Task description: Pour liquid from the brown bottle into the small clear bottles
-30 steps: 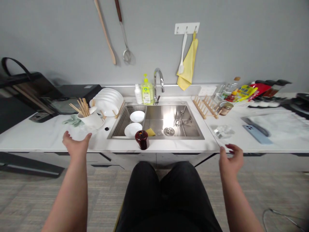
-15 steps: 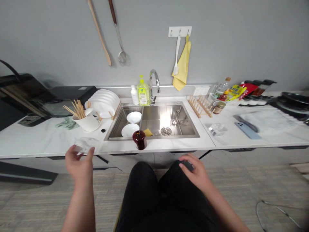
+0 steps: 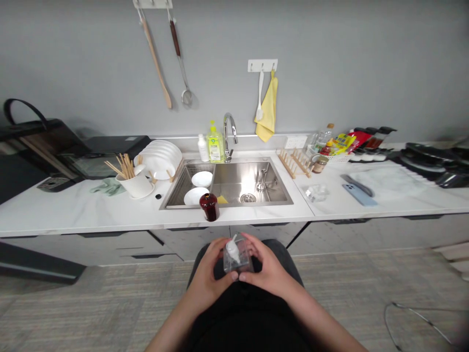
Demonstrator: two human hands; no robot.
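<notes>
Clear plastic packaging (image 3: 246, 263) with a white pump head (image 3: 233, 250) is gripped between the person's left hand (image 3: 208, 270) and right hand (image 3: 269, 270), fingers curled round it, near side of the counter (image 3: 91, 215).

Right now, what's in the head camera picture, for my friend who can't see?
The left hand and right hand hold a clear plastic box with what looks like a white pump top inside. Behind, a glossy dark-red bottle stands on the white marbled counter, before a steel sink holding two round white bowls.
</notes>
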